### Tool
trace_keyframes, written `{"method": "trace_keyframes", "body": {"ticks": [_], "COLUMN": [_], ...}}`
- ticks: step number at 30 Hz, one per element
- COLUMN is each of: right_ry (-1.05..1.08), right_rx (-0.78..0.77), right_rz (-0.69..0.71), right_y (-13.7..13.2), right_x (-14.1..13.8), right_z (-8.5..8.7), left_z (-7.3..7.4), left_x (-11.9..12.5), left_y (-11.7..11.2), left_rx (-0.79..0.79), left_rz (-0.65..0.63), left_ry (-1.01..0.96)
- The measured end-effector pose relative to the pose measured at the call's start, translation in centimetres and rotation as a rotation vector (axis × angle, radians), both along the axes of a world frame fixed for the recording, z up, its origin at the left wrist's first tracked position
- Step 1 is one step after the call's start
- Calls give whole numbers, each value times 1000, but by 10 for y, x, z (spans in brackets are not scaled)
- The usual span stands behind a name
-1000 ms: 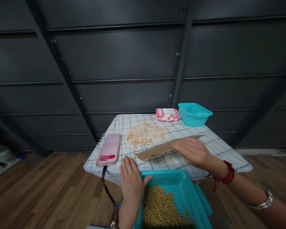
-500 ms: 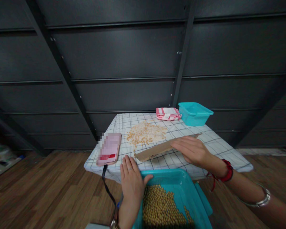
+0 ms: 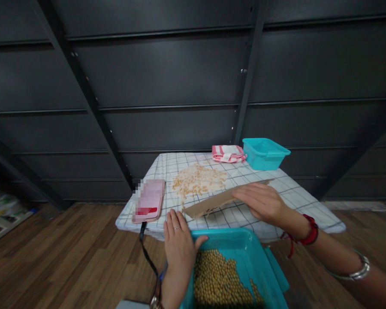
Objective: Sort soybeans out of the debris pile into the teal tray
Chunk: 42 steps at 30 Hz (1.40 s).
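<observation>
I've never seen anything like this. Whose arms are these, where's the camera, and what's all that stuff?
There's no robot: these are a person's bare hands, seen from a camera on that person's head, looking forward and down. The right hand holds a strip of cardboard. The left hand lies flat at the corner of a teal tub, thumb over its rim; the tub holds small round brownish balls, perhaps beans. On the checked cloth are a scatter of yellow and whitish bits, a pink phone-like object (partly blurred out), a folded pink-and-white striped cloth and a smaller teal container.
</observation>
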State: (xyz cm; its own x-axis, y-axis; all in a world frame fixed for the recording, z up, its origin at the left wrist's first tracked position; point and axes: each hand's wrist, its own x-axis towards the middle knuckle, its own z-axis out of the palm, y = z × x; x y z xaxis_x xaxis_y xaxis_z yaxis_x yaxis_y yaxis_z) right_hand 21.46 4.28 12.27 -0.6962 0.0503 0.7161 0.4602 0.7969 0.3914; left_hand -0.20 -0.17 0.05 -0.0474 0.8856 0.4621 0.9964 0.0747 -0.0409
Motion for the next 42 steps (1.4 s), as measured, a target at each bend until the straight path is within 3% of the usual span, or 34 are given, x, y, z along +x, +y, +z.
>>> {"method": "trace_keyframes", "body": {"ticks": [8,24,35,42], "right_ry": [-15,9,19,7], "right_rx": [-9,-14,-49,-47], "right_rz": [1,-8,42,43], "right_y": [7,13,16,18], "right_x": [0,5,11,10], "right_z": [1,0,-2,-3], "left_z": [-3,3,-10,-5], "left_x": [0,1,-1,0], "left_y": [0,-2,2,0], "left_rx": [51,11,141,131], "left_rz": [11,5,-18,3], "left_ry": [44,5,26,73]}}
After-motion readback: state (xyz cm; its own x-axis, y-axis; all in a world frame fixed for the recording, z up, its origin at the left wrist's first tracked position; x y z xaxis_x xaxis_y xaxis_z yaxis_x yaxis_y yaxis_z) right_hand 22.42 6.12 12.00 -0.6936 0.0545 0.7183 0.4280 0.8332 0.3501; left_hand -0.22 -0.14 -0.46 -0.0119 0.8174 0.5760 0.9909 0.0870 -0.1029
